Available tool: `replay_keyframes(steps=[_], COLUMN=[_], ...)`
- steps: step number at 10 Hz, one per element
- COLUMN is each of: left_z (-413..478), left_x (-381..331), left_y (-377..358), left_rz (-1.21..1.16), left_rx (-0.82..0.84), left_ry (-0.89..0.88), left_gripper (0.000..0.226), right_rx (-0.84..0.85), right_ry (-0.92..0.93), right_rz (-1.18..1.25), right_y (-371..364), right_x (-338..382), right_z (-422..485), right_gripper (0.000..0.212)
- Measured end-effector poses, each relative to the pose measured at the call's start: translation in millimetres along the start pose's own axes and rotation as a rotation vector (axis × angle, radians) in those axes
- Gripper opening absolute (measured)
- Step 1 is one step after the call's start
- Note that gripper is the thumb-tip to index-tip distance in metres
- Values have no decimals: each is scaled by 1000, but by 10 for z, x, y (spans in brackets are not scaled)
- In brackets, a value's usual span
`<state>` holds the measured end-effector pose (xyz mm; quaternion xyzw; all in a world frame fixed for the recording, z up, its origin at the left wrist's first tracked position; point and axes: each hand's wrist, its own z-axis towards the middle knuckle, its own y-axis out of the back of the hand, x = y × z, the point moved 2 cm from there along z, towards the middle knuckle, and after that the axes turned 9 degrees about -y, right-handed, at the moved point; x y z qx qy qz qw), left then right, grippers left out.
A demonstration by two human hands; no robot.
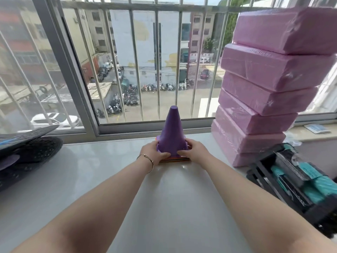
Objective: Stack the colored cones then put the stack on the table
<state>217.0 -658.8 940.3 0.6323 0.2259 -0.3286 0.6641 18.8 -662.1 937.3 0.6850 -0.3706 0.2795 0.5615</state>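
Observation:
A stack of cones (172, 132) stands upright on the white table (102, 179), near the window. The purple cone is on top; below it only thin orange and red base edges (175, 159) show. My left hand (154, 150) grips the left side of the stack's base, thumb in front. My right hand (194, 149) grips the right side of the base in the same way. The base looks to be touching the table top.
A tall pile of pink wrapped blocks (264, 88) stands close on the right. A black rack with teal packs (299, 181) lies at the right front. Black perforated discs (27, 152) rest at the left. A barred window (158, 61) is right behind the stack.

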Motion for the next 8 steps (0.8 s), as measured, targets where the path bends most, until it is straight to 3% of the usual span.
replay_keyframes(steps=[1, 5, 8], left_z=[46, 18, -81], left_x=[5, -18, -169], left_y=[-8, 7, 82], left_rz=[4, 0, 192], left_rx=[-6, 2, -58], left_ry=[7, 13, -66], left_gripper=[46, 52, 61], right_rx=[4, 14, -100], right_ry=[1, 32, 168], right_rz=[-12, -76, -293], right_y=[17, 6, 75], right_x=[11, 32, 167], right_z=[46, 69, -146], right_gripper=[48, 59, 41])
